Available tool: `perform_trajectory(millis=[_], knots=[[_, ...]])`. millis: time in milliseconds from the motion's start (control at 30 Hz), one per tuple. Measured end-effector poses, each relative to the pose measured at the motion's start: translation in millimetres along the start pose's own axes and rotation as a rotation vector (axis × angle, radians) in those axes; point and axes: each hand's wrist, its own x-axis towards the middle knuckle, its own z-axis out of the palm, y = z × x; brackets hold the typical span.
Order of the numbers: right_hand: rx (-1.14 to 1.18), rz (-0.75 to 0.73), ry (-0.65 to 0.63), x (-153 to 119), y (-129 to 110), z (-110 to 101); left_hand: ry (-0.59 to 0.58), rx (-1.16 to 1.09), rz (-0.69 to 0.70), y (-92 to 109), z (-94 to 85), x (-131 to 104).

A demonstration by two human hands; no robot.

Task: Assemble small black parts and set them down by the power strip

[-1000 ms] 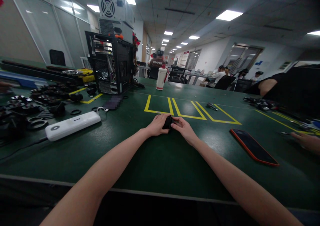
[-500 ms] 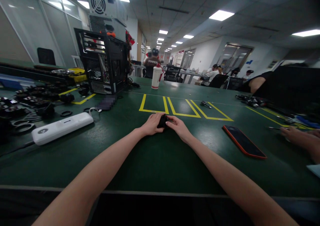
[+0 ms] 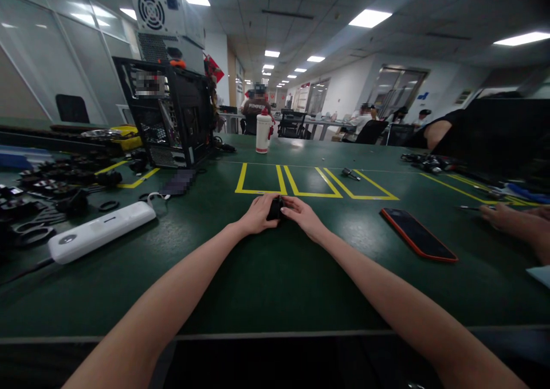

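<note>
A small black part (image 3: pixel 275 208), too dark and covered to name, is between my hands just in front of the yellow tape boxes on the green table (image 3: pixel 279 286). My left hand (image 3: pixel 258 214) wraps round it from the left, thumb at the near side. From the right, the bent fingertips of my right hand (image 3: pixel 302 216) pinch at its right end. Fingers cover much of the part. Beyond, a small dark metal piece (image 3: pixel 351 174) lies in the rightmost tape box (image 3: pixel 382 196).
A white power strip (image 3: pixel 103 231) and loose black parts (image 3: pixel 55 177) lie left, near a black computer case (image 3: pixel 167 114). A white bottle (image 3: pixel 263 132) stands at the back. At right lie an orange-edged phone (image 3: pixel 419 234) and a co-worker's hand (image 3: pixel 511 223) with a thin tool.
The view has turned slightly, shifting the scene a little to the left. My hands stay on the black part, with the right fingertips barely changed.
</note>
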Motion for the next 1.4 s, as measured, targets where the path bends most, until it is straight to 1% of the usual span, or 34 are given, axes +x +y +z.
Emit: perform_trajectory(millis=[133, 200, 333, 433, 533, 667, 733, 800, 933, 1000, 1267, 1333, 1400], knots=[[0.053, -0.043, -0.074, -2.5, 0.3, -1.8, 0.008, 0.008, 0.001, 0.0, 0.6, 0.1], [0.052, -0.055, -0.053, -3.2, 0.7, -1.5, 0.01, 0.008, 0.003, -0.1, 1.0, 0.2], [-0.014, -0.013, 0.023, -2.2, 0.4, 0.7, 0.006, -0.002, -0.004, -0.1, 1.1, 0.5], [-0.041, -0.006, 0.051, -0.5, 0.3, 1.8, 0.004, -0.015, -0.007, 0.0, 1.1, 0.7], [-0.049, -0.001, 0.041, -0.2, 1.4, 0.7, 0.005, -0.017, -0.007, 0.3, 0.9, 0.7], [-0.004, -0.045, -0.042, -3.1, 1.8, -1.7, -0.007, -0.008, -0.015, 1.0, -0.2, 0.2], [0.0, -0.062, -0.057, -4.7, 0.4, -1.8, -0.014, -0.008, -0.02, 1.5, -0.8, 0.2], [-0.016, -0.043, -0.045, -5.0, -1.5, -1.0, -0.015, -0.009, -0.024, 2.0, -1.3, 0.5], [-0.045, -0.012, 0.018, -2.2, -2.0, 1.1, -0.014, -0.015, -0.03, 2.5, -1.4, 0.9], [-0.041, -0.01, 0.025, -0.6, -0.5, 0.8, -0.015, -0.019, -0.031, 2.5, -1.3, 0.9], [0.035, -0.046, -0.088, -3.4, 1.8, -5.7, -0.003, -0.021, -0.018, 3.0, -0.7, 0.6], [0.03, -0.035, -0.068, -3.8, 0.8, -5.4, -0.003, -0.014, -0.017, 3.1, -1.0, 0.4], [0.009, -0.02, -0.016, -3.4, 0.0, -4.4, -0.006, -0.009, -0.018, 3.1, -1.2, 0.2]])
